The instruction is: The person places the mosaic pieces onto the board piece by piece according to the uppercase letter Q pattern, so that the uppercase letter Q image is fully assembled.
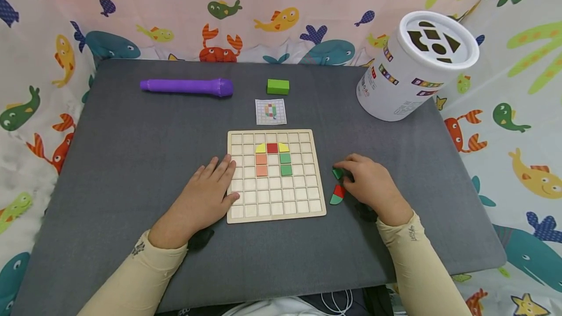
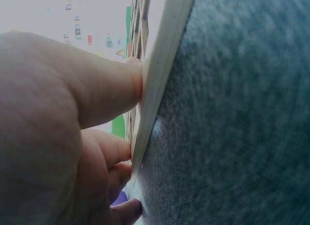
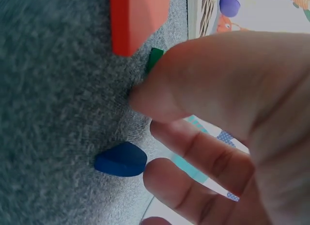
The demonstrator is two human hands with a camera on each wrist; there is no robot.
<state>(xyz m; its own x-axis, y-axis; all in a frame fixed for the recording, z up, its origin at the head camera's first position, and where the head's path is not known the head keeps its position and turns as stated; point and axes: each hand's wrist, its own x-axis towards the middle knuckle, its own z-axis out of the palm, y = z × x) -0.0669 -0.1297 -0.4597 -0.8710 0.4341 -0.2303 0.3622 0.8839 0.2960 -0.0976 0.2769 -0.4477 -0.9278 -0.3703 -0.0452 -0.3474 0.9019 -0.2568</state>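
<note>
A square wooden grid board [image 1: 298,208] lies mid-table with coloured tiles set in an arch: red [image 1: 272,148] at top centre, yellow [image 1: 261,148] corners, orange [image 1: 261,165] left, green [image 1: 286,164] right. My left hand [image 1: 204,199] rests on the board's left edge, fingers straight, thumb on its rim. Right of the board, my right hand [image 1: 371,182] reaches down with bent fingers at a small green piece [image 1: 337,173]; I cannot tell whether they pinch it. Beside it lie a red piece [image 1: 339,190] and a green rounded piece [image 1: 336,200]. A blue piece [image 3: 121,159] sits by its fingertips.
Above the board lies a small pattern card [image 1: 270,112], with a green block [image 1: 278,87] behind it. A purple marker-shaped stick [image 1: 186,87] lies back left. The white tub [image 1: 404,72] with a shape-cut lid stands back right. Sea-animal fabric [image 1: 175,18] surrounds the grey table [image 1: 131,160].
</note>
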